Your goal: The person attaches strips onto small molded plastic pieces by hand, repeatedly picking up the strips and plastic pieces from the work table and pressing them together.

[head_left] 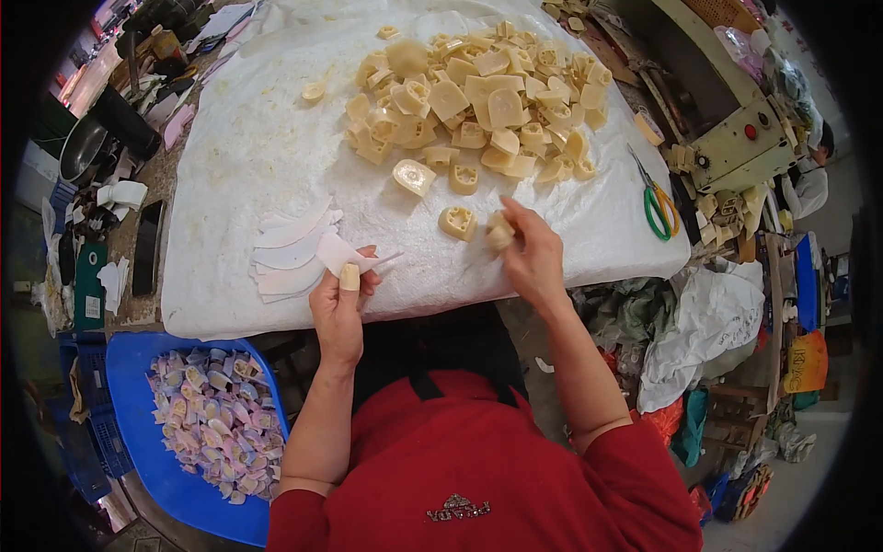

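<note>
My left hand (344, 299) pinches a pale pink-white cut piece of sheet material (337, 253) between thumb and fingers, and its thumb tip wears a cream cover. Beside it lies a fanned stack of similar cut pieces (280, 256). Held in the fingers of my right hand (535, 253) is a cream plastic block that looks like a shoe heel (499, 232), slightly blurred. Just left of it a loose heel (457, 223) rests on the white cloth, with two more (464, 178) (414, 178) farther back. Behind them rises a large pile of cream heels (478, 92).
White sheeting (239, 138) covers the table. Scissors (659, 204) with green and orange handles lie near the right edge. At lower left, a blue tub (129, 396) holds many pink and lilac covered pieces (216, 414). A machine (745, 143) stands at right; a person (809, 184) is beyond.
</note>
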Tool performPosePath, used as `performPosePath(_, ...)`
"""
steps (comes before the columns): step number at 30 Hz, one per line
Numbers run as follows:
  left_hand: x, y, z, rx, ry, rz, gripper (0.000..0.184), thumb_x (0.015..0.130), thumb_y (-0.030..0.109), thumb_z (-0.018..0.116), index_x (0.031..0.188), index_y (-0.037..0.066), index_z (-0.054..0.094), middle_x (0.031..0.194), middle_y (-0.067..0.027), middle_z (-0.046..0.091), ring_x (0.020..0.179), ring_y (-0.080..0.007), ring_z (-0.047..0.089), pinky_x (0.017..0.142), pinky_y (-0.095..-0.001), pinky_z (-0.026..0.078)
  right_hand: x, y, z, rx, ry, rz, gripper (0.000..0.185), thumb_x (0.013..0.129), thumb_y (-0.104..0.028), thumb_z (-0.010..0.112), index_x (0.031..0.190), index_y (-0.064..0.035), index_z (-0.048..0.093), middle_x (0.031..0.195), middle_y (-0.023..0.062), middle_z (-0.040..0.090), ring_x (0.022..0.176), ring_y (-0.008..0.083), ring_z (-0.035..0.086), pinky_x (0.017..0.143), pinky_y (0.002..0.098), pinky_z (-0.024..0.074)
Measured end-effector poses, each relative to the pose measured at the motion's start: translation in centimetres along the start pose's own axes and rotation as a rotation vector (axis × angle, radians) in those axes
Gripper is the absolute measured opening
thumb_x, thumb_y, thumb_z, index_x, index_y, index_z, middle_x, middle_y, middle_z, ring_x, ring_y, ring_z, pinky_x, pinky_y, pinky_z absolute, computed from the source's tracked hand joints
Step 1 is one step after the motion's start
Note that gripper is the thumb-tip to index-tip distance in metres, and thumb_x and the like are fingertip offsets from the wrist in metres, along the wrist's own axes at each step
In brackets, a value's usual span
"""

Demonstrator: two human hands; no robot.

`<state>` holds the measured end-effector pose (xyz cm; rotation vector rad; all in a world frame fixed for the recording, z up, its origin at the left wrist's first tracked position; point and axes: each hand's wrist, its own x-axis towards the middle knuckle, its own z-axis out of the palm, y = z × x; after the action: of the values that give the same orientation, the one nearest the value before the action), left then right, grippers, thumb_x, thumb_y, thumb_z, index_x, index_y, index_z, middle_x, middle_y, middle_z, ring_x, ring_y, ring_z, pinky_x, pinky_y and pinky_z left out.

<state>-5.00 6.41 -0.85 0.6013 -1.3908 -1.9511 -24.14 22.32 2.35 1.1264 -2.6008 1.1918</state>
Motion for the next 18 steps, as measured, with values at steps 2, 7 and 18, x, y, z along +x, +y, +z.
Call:
performPosePath(2, -0.1, 0.5, -0.2, -0.069, -0.019, -0.034, 0.031, 0.097, 0.021, 0.047, 0.116, -0.003, 0.057, 0.094, -0.0076, 0.063, 0.076, -0.0094, 0.054, 0.071, -0.0242, 0.045, -0.6, 1.1, 0.1, 0.23, 0.062, 0.059, 0.033, 0.08, -0.003, 0.055, 0.113, -0.0038, 0.06, 0.102, 0.0156, 0.063, 0.094, 0.03, 0.06, 0.083, 0.0356, 0.0465)
performPosePath(7, -1.0, 2.2, 1.3, -0.314, -0.04, -0.152, 0.04, 0.097, 0.021, 0.046, 0.128, -0.004, 0.045, 0.098, -0.0129, 0.063, 0.08, -0.0134, 0.058, 0.073, -0.0251, 0.048, -1.2, 2.4, 0.3, -0.04, 0.123, -0.144, 0.034, 0.084, -0.007, 0.054, 0.118, -0.0061, 0.056, 0.121, 0.0156, 0.054, 0.115, 0.0311, 0.045, 0.101, 0.0427, 0.0278)
performPosePath(18, -1.8, 2.5, 3.4, -0.604, -0.063, -0.312, 0.041, 0.097, 0.016, 0.039, 0.134, -0.001, 0.038, 0.118, -0.0157, 0.056, 0.089, -0.0169, 0.058, 0.07, -0.0291, 0.047, -1.0, 2.4, 0.2, -0.144, 0.107, -0.128, 0.036, 0.082, -0.009, 0.06, 0.118, -0.0071, 0.056, 0.118, 0.0143, 0.051, 0.108, 0.0319, 0.043, 0.093, 0.0415, 0.0349)
